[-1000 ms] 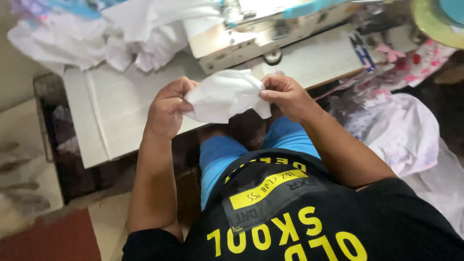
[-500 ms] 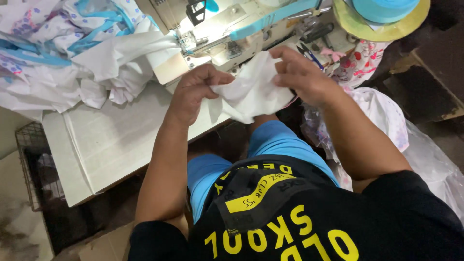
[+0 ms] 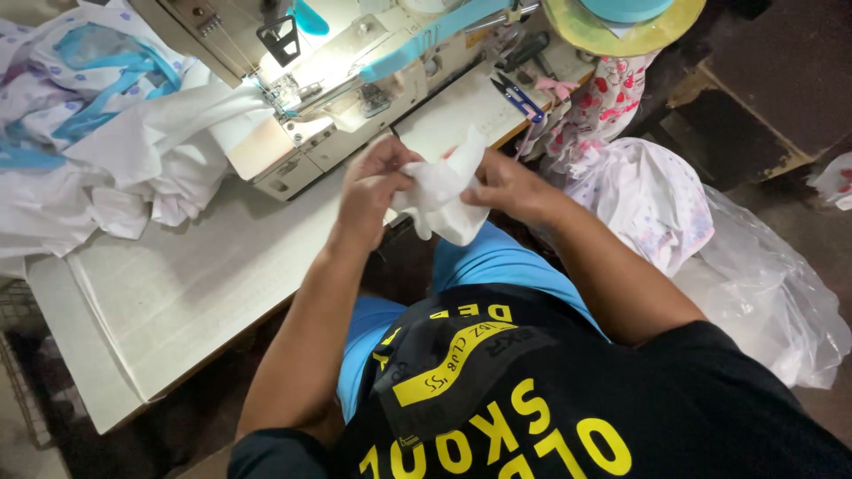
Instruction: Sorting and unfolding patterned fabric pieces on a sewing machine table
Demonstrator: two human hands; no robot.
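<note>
Both bare arms reach up from lower frame toward centre, forearms converging in a narrow V. Left hand (image 3: 373, 191) sits centre-left, back of hand to camera, wrist bent slightly inward, fingers curled and pinched shut on the cloth (image 3: 441, 200). Right hand (image 3: 501, 186) is just right of centre, knuckles up, fingers flexed and clamped on the same cloth from the other side. Hands close together, thumbs facing each other, not touching. Left elbow lower left, forearm long and nearly straight; right elbow bent at right-centre, upper arm running down into a dark sleeve.
</note>
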